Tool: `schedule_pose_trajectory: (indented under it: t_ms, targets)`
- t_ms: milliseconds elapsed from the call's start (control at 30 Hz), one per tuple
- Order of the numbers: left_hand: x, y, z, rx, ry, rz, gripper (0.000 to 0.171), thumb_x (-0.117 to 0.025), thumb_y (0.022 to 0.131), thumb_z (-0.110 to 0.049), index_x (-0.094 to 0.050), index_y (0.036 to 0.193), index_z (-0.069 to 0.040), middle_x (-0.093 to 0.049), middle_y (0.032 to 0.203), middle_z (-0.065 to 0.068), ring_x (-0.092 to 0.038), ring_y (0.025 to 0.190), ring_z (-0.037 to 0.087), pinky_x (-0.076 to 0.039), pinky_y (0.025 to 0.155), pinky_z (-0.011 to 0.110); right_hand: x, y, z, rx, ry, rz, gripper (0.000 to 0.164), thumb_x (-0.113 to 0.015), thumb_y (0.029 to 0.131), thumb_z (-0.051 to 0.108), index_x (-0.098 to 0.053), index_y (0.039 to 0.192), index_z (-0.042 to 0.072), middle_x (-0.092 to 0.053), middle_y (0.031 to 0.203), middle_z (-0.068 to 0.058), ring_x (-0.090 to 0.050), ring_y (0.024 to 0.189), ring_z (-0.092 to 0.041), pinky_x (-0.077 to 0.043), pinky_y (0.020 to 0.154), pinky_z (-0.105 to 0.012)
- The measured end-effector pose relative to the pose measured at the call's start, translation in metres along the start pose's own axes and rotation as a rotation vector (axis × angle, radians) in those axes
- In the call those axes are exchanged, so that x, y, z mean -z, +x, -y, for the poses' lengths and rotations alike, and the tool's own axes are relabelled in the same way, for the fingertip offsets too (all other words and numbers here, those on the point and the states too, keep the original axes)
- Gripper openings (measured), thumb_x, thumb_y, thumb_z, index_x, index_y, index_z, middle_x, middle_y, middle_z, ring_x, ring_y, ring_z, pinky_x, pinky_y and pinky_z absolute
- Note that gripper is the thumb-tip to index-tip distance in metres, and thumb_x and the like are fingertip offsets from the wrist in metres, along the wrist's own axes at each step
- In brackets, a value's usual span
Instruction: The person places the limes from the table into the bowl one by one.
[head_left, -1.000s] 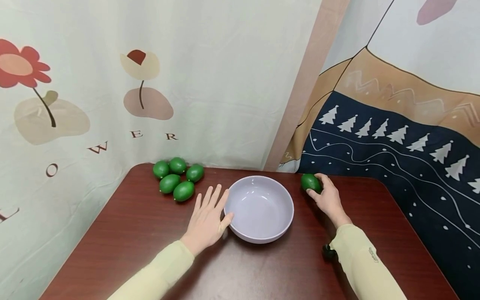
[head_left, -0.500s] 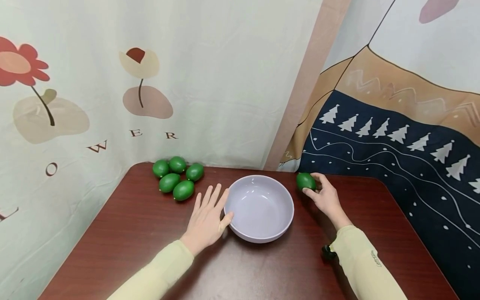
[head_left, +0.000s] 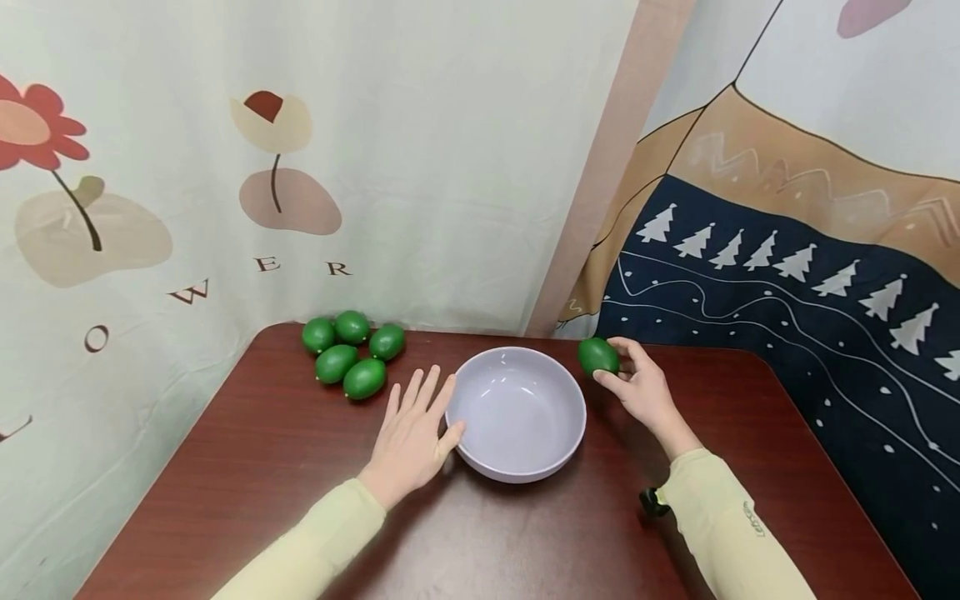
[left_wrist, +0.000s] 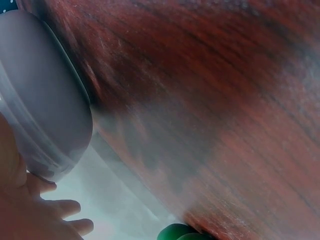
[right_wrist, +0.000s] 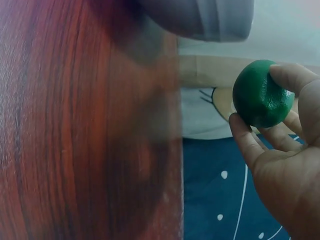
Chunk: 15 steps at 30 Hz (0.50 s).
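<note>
Head view: a pale lilac bowl (head_left: 517, 421) sits upright near the middle of the dark red worktop (head_left: 510, 542). The left hand (head_left: 408, 446) is flat and spread, fingers straight, with its thumb and forefinger at the bowl's rim at nine o'clock; it has hold of nothing. At the bowl's two o'clock, just outside the rim, the right hand (head_left: 637, 387) pinches a green lime (head_left: 597, 357) between curled fingers and thumb. From the right wrist, that lime shows clear of the worktop, with thumb on one side and fingers on the other. Five more limes (head_left: 337, 364) lie in a close cluster toward ten o'clock from the bowl, near the worktop's far edge. Both arms wear pale yellow sleeves (head_left: 315, 533), and a small black object (head_left: 654, 502) shows beneath the right cuff. Behind, from ten to twelve o'clock, hangs a pale curtain (head_left: 450, 125) with flowers and letters; toward two o'clock is a navy cloth (head_left: 750, 308) with white trees.
</note>
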<state>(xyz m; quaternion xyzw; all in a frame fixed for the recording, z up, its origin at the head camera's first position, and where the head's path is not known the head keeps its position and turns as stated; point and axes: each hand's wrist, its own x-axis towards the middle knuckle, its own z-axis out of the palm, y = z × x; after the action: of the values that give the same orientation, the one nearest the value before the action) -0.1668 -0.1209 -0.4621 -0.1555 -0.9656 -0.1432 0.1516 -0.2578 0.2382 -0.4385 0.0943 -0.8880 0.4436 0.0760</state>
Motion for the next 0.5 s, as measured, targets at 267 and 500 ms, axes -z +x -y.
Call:
schedule_pose_trajectory:
  t_ms: [267,500]
  targets:
    - [-0.001,0.001,0.001,0.0,0.005,-0.005,0.067,-0.057,0.102,-0.043,-0.043,0.157,-0.009,-0.036,0.163,0.022,-0.031,0.151,0.044,-0.02,0.121,0.065,-0.002,-0.002,0.012,0.017,0.057,0.026,0.055,-0.076,0.093,0.009,-0.052,0.142,0.003,-0.061,0.13,-0.024,-0.065,0.109,-0.035,-0.046,0.083,-0.007]
    - [0.0,0.001,0.0,0.005,0.009,0.006,0.067,-0.057,0.102,-0.043,-0.043,0.158,-0.009,-0.036,0.163,0.022,-0.03,0.152,0.044,-0.021,0.121,0.065,-0.004,-0.003,0.018,0.032,0.094,0.053,0.054,-0.076,0.094,0.011,-0.052,0.142,0.003,-0.061,0.128,-0.023,-0.065,0.106,-0.032,-0.048,0.083,-0.008]
